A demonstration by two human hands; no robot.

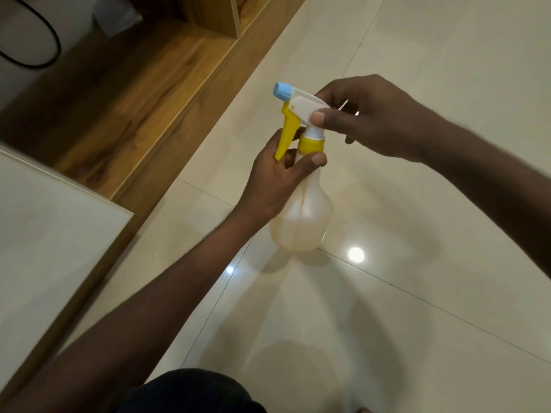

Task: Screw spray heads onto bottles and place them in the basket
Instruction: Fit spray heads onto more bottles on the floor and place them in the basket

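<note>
A translucent white bottle [304, 216] is held above the floor in the middle of the view. My left hand [277, 180] is wrapped around its neck and shoulder, thumb just below the yellow collar. On the neck sits a spray head [301, 108] with a white body, a blue nozzle tip, a yellow trigger and a yellow screw collar. My right hand [375, 117] pinches the white body of the spray head from the right, thumb on its stem. No basket is in view.
A glossy cream tiled floor [402, 293] fills most of the view. A wooden shelf unit [143, 93] runs along the upper left, with a white panel [53, 234] at the left and a black cable [44, 40] at the top left corner.
</note>
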